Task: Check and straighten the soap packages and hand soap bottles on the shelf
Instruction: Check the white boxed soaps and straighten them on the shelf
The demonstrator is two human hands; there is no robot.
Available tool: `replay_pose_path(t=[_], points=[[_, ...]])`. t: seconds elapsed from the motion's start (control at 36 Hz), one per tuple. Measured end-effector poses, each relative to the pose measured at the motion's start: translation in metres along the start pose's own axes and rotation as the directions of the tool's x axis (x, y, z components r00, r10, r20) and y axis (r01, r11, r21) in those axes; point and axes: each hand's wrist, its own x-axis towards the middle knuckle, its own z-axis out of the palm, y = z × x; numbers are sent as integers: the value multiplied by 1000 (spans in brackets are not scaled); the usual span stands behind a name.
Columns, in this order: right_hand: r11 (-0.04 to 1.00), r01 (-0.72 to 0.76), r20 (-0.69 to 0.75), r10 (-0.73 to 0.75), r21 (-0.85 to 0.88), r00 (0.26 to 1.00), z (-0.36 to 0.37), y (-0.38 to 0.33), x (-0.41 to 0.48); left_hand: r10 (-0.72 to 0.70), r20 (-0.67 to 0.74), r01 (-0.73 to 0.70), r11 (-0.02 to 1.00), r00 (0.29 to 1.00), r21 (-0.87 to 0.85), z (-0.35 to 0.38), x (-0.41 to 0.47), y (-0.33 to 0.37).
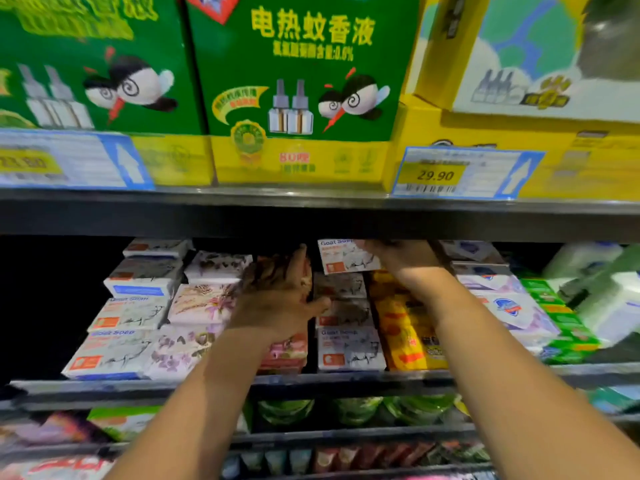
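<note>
right hand [398, 256] pinches goat soap package [344, 259], long axis running leftward from it, stack [349, 348] just below; left hand [280, 296] flat on red packs [284, 351].

This is a shop, an aisle of household goods. Dark grey metal shelves [311, 216] run in tiers. Along the front edge of the upper one hang blue-and-yellow paper price labels [464, 173], one reading 29.90 with a barcode and an upward arrow. Above it stand matching green cardboard boxes printed with a cartoon mosquito [301, 71]. On the tier below, flat white wrapped soap packages [349, 348] lie in rows by brand, front edge to back. Lower tiers carry green packaged goods [356, 410].
</note>
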Motion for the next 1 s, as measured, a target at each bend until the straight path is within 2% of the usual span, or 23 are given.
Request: replay_pose_path(t=[0.08,0.17,0.22,0.28,0.33,0.36,0.42,0.44,0.56,0.61,0.69,0.75,0.78,0.83,0.92,0.94,1.0], points=[[940,-126,27,124,316,992,4,-8,-23,42,-25,-43,999,999,-29,-7,-2,2],[911,-168,23,172,377,985,10,-6,-40,186,-44,-187,982,982,-14,-15,-12,2],[876,-229,47,230,424,972,10,-4,-52,360,-88,-363,932,929,-15,-18,-28,3],[815,-298,106,284,497,953,11,-3,-66,443,-154,-455,889,883,-56,-18,-47,5],[768,-362,174,320,529,931,13,-2,-81,383,-139,-402,904,913,-146,-17,-65,8],[758,-384,193,333,528,923,14,-1,-88,351,-117,-370,896,929,-247,-14,-74,8],[748,-392,209,333,536,920,14,1,-102,317,-139,-342,779,938,-526,-9,-87,6],[741,-395,226,324,543,919,13,1,-108,293,-145,-318,723,945,-613,-7,-93,5],[730,-419,399,216,540,891,5,8,-125,172,-161,-235,681,972,-693,-3,-110,6],[763,-408,439,182,501,880,2,12,-130,111,-132,-172,586,985,-792,-3,-115,10],[864,-325,440,138,384,888,3,13,-137,37,-77,-85,420,996,-903,-7,-121,18],[888,-276,385,125,369,915,8,11,-141,-7,-28,-24,323,1000,-946,-10,-122,21],[884,-276,354,138,378,925,11,9,-143,-11,-11,-8,305,1000,-952,-11,-123,21],[857,-307,309,186,413,933,15,5,-147,32,-6,-17,343,999,-939,-12,-124,20],[781,-380,313,247,495,917,17,1,-149,174,52,-24,408,983,-913,-16,-128,16],[747,-405,323,265,527,909,17,-4,-150,212,77,-31,464,974,-885,-17,-129,14],[693,-443,328,303,568,895,17,-10,-151,265,87,-112,653,960,-749,-16,-130,10]])
